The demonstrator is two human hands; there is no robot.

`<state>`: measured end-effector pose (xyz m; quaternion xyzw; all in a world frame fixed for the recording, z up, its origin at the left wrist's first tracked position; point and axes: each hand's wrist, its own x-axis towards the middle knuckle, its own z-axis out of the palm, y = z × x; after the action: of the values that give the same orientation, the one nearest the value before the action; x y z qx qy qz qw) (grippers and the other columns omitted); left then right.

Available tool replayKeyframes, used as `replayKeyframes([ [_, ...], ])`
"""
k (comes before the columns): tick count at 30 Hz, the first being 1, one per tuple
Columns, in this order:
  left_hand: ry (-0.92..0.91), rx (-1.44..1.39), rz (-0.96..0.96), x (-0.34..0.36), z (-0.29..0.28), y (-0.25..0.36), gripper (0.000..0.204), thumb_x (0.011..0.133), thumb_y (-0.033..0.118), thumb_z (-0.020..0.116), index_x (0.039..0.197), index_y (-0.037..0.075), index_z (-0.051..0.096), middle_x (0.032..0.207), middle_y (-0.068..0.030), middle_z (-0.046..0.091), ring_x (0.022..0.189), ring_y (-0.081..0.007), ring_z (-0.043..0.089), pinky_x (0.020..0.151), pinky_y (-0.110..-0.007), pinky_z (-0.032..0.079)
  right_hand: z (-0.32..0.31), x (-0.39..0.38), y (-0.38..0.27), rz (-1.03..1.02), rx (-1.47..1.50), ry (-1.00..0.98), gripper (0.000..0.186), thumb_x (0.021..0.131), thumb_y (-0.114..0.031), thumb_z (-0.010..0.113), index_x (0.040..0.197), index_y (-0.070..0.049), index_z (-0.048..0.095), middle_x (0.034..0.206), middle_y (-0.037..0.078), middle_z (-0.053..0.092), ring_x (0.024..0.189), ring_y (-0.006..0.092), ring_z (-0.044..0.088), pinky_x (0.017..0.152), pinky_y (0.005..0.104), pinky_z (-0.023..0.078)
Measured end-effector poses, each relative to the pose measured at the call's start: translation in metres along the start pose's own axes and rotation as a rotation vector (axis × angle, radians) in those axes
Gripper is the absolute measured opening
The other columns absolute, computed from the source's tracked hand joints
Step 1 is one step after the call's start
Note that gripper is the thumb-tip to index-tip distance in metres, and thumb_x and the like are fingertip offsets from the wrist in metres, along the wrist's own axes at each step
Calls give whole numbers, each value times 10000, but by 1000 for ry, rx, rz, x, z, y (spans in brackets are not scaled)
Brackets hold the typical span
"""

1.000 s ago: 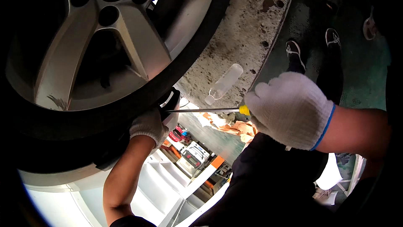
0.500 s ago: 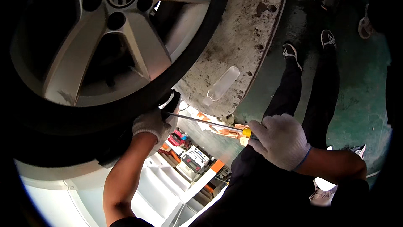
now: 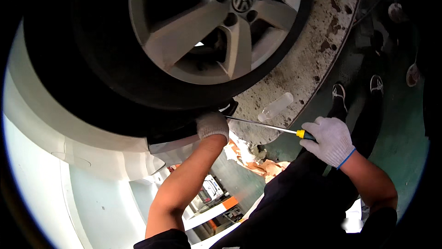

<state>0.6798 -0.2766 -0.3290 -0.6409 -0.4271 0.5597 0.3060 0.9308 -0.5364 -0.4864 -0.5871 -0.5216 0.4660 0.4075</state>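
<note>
While the fingers of the right hand (image 3: 330, 140) grasp the dark handle of a yellow-collared screwdriver (image 3: 262, 124), its shank slants across to the left hand (image 3: 213, 125), whose fingers are hidden, so I cannot tell what they hold. More handle shows than a second ago, which suggests a lighter, more rearward grip, with the shank's far end still beside the left hand below the tyre (image 3: 202, 97). Farther out, pale bodywork (image 3: 92, 147) fills more of the view, and a clear bottle (image 3: 277, 105) lies on the stained platform (image 3: 308, 74).

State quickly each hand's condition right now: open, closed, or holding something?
Left hand: fingers mostly hidden; cannot be told.
Right hand: closed, holding a screwdriver.
</note>
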Motion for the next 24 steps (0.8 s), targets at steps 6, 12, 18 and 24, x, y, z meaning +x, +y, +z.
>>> replayKeyframes([
  [6,-17,-49,-60,-6,0,13,256,1028,235,633,1170,93,792,1236,-161,797,1147,-314,776,949,-465,601,16,-9,-4,28,6,22,398,892,-432,802,1140,-121,799,893,122,695,838,342,713,777,473,551],
  [12,5,-158,9,1,3,9,257,1034,179,607,1183,86,794,1227,-170,800,1148,-333,776,941,-458,608,-11,12,-2,1,-50,-57,418,905,-451,792,1152,-114,794,939,131,724,892,345,727,800,482,563],
  [18,53,-242,52,8,8,6,282,1036,185,601,1196,70,803,1247,-187,793,1138,-360,777,932,-473,615,-7,6,-3,15,-29,-80,423,924,-465,776,1184,-132,793,923,137,713,889,354,723,793,489,562],
  [24,77,-213,41,5,6,5,280,1035,183,598,1189,72,804,1236,-199,794,1114,-376,784,915,-486,628,29,-23,-18,88,35,43,382,899,-426,799,1162,-148,801,888,122,698,823,359,707,748,495,550],
])
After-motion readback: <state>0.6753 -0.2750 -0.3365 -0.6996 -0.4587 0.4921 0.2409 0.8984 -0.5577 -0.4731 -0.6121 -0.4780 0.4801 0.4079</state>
